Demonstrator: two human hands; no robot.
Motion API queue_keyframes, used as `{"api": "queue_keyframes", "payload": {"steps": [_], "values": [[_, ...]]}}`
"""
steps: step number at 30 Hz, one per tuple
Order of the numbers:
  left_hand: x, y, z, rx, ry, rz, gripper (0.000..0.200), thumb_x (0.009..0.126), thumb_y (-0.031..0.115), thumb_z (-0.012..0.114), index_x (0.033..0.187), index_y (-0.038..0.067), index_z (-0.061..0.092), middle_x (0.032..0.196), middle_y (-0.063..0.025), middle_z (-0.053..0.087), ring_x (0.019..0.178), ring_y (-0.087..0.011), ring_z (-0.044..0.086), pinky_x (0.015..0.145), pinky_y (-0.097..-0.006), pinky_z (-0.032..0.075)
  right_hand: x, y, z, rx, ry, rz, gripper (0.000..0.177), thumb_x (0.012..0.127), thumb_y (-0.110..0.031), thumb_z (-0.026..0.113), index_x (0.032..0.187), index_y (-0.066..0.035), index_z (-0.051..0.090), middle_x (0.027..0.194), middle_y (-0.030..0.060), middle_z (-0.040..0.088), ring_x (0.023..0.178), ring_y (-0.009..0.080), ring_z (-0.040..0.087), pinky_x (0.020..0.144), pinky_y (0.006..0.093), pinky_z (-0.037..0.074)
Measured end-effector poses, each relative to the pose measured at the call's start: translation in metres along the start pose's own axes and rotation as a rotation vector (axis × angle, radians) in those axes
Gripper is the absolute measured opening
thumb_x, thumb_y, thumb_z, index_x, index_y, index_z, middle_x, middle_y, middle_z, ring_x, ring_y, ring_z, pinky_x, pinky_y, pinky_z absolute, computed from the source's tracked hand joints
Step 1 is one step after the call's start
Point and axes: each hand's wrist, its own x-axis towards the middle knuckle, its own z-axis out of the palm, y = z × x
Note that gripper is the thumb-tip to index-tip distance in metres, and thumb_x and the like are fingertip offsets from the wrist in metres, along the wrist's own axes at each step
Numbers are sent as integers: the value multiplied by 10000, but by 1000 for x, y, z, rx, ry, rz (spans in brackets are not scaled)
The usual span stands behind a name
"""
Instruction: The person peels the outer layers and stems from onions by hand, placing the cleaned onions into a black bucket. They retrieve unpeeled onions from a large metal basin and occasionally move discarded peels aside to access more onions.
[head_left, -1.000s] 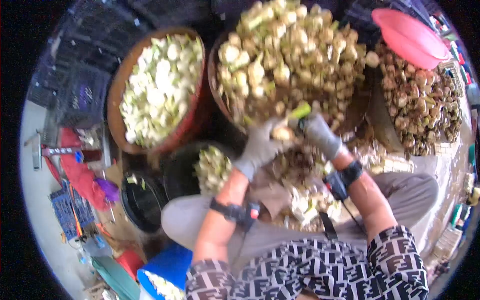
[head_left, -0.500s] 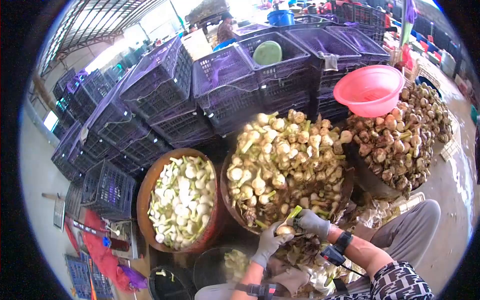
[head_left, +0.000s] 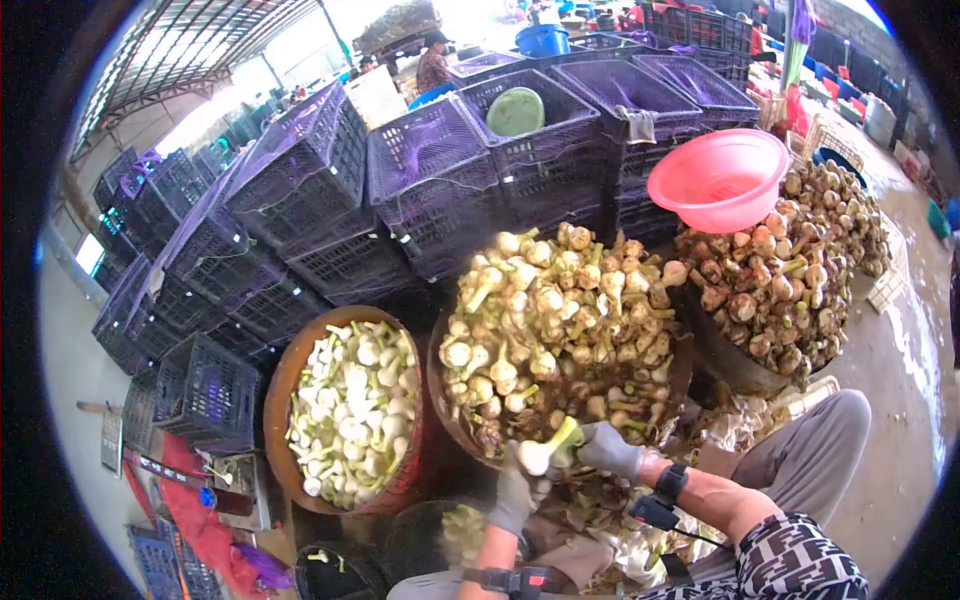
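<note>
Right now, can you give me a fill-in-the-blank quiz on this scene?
1. The basin on the right heap is ____.
2. The left hand and right hand, both in grey ____, meet at a bulb.
3. The basket of white peeled bulbs stands ____ of the middle heap.
Missing words: pink; gloves; left.

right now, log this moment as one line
left hand: gloved, grips bulb | right hand: gloved, at its green stalk, grip unclear | ahead: heaped basket of untrimmed bulbs | beside: basket of white trimmed bulbs
</note>
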Motion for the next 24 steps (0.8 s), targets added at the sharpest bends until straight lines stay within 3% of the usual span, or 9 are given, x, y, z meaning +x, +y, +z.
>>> {"api": "queue_keyframes", "payload": {"steps": [4, 8, 10, 12, 13, 17, 20, 21, 24], "values": [[1, 5, 13, 43, 91, 249, 579, 887, 558, 333, 1032, 52, 575, 867, -73, 631, 710, -146, 597, 607, -265, 488, 4, 1, 3, -7, 56, -217, 360, 700, 2, 524, 1051, -75, 557, 923, 69, 645, 815, 122, 590, 713, 280, 469], [8, -11, 12, 662, 380, 436, 404, 887, 325, 482, 1129, 5, 531, 1050, -71, 580, 961, -127, 521, 854, -281, 400, -9, -22, -4, 229, -41, 33, 200, 725, 2, 551, 913, -9, 618, 864, 6, 625, 778, 87, 542, 682, 248, 455], [17, -15, -1, 367, 157, 547, 455, 898, 421, 437, 1082, 20, 549, 931, -66, 605, 869, -144, 550, 759, -266, 433, -12, -11, -4, 225, -9, -88, 165, 715, -11, 565, 863, -30, 636, 803, 38, 630, 741, 153, 572, 667, 283, 462], [5, -1, -4, -49, -91, 133, 521, 899, 508, 328, 1033, 61, 561, 787, -39, 606, 629, -164, 564, 473, -287, 444, -17, -4, -12, -184, 76, -565, 174, 692, -12, 587, 855, -54, 632, 830, 89, 633, 752, 210, 595, 679, 299, 476], [3, 0, 2, -43, 20, 125, 567, 884, 554, 318, 1067, 66, 542, 757, -41, 588, 537, -154, 536, 339, -280, 372, -18, -5, -8, -130, 74, -493, 135, 672, -16, 603, 798, -58, 626, 822, 113, 621, 749, 250, 591, 679, 299, 475], [8, 5, 0, 514, 428, 506, 509, 877, 415, 483, 1129, -24, 540, 1047, -90, 589, 953, -153, 523, 872, -284, 376, -18, -10, -3, 64, 100, -296, 94, 750, -52, 604, 836, -16, 611, 791, 30, 614, 723, 114, 575, 648, 263, 483], [1, 15, 8, 732, 439, 516, 342, 802, 250, 618, 1027, -7, 602, 953, -81, 633, 818, -164, 576, 762, -269, 435, -18, -30, -2, 535, 18, 82, 146, 801, -49, 534, 910, 28, 593, 822, 55, 619, 709, 108, 569, 636, 252, 484], [3, 13, 11, 1057, 544, 741, 290, 781, 243, 649, 950, 8, 631, 836, -69, 647, 704, -138, 581, 676, -262, 449, -13, -12, 1, 382, -49, -61, 148, 808, -35, 507, 909, 28, 594, 828, 32, 621, 712, 97, 558, 631, 246, 474], [3, 7, 6, 1131, 538, 556, 246, 764, 227, 680, 871, 7, 649, 751, -60, 648, 677, -103, 572, 639, -263, 444, -12, -11, -13, -55, -71, -474, 57, 796, -25, 542, 792, 2, 592, 729, -18, 597, 669, 52, 507, 586, 219, 435]]}}
